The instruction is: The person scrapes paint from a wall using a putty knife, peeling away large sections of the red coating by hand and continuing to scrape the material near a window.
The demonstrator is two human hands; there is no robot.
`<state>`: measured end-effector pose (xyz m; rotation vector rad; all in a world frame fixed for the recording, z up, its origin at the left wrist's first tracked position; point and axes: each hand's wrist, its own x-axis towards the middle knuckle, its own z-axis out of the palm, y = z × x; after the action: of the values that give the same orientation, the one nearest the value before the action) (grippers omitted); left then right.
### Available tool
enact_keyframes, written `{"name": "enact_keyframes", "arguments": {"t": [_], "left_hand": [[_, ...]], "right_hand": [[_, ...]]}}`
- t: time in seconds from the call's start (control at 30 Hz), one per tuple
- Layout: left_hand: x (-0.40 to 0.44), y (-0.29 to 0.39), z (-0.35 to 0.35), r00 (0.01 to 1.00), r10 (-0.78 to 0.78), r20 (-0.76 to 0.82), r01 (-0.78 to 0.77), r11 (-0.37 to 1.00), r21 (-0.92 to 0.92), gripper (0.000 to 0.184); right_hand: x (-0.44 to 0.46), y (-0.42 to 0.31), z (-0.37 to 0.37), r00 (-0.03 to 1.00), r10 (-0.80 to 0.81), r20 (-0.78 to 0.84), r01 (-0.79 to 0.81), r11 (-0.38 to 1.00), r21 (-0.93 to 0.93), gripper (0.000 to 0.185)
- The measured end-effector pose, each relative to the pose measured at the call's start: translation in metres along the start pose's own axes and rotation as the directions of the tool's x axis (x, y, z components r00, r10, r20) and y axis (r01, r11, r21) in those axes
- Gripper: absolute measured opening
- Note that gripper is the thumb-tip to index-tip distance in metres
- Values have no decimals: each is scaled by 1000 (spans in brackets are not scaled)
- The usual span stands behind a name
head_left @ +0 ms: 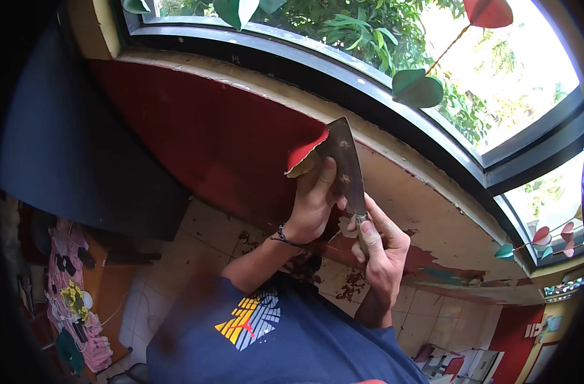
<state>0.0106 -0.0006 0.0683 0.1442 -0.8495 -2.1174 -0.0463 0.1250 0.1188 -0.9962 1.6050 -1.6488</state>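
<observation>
My right hand (383, 253) is wrapped round the short handle of a putty knife (344, 157), thumb along the handle. The knife's wide, dark, spotted metal blade points up toward the ledge below the window. My left hand (312, 201), with a dark braided band at the wrist, is closed at the blade's left edge. Its thumb lies against the metal, and some of its fingers are hidden. Beside the blade's upper end, a flap of red paint (306, 150) curls off the wall, its pale torn edge hanging over my left hand.
Left of the blade the wall (196, 128) is still red; to the right it is bare beige (400, 192) with red and green remnants. Paint flakes (349, 285) lie on the tiled floor. A wooden table (116, 288) with cloths stands left. Paper-leaf garlands (418, 88) hang by the window.
</observation>
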Motion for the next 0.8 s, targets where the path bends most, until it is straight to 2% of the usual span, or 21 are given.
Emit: {"name": "enact_keyframes", "arguments": {"t": [0.1,0.2,0.27,0.3,0.4,0.43,0.5,0.6,0.63,0.67,0.73,0.8], "left_hand": [[-5,-6,1,999,5,-54,-4,1000,5,31],[-3,-6,3,995,-53,-81,56,998,39,29],[0,1,-3,996,62,-63,-60,998,22,29],[1,0,-6,999,33,2,-33,997,-74,29],[0,-5,-7,999,31,12,-30,997,-77,29],[-4,-7,-3,999,29,12,-28,997,-68,29],[-7,-10,9,996,-70,-52,71,997,25,30],[-4,-13,4,999,-38,-27,37,998,-58,30],[-3,-10,1,994,-10,-108,2,998,-69,30],[-4,-9,-2,994,-25,-106,18,997,-70,30],[-2,-11,-8,1000,6,-2,-6,992,-127,30],[-5,-13,-8,999,-22,-26,19,991,-136,31]], "right_hand": [[-4,8,-2,1000,-3,-24,5,998,65,34],[-2,4,-7,999,45,-10,-44,995,92,34],[4,-9,2,998,57,41,-58,998,19,36],[3,-15,1,998,17,58,-10,994,-108,37],[2,-12,-2,998,41,39,-36,991,-132,37],[0,-8,-5,1000,14,5,-13,989,-150,35],[-8,-5,-17,1000,9,-4,-9,987,-162,35],[-2,-6,-11,999,-42,-26,35,978,-205,35],[3,-10,-4,997,-78,-2,75,962,-264,35],[4,-13,2,993,-117,22,118,941,-318,35],[2,-14,4,988,-154,30,155,937,-313,35],[-3,-5,3,985,-171,27,168,907,-387,37]]}}
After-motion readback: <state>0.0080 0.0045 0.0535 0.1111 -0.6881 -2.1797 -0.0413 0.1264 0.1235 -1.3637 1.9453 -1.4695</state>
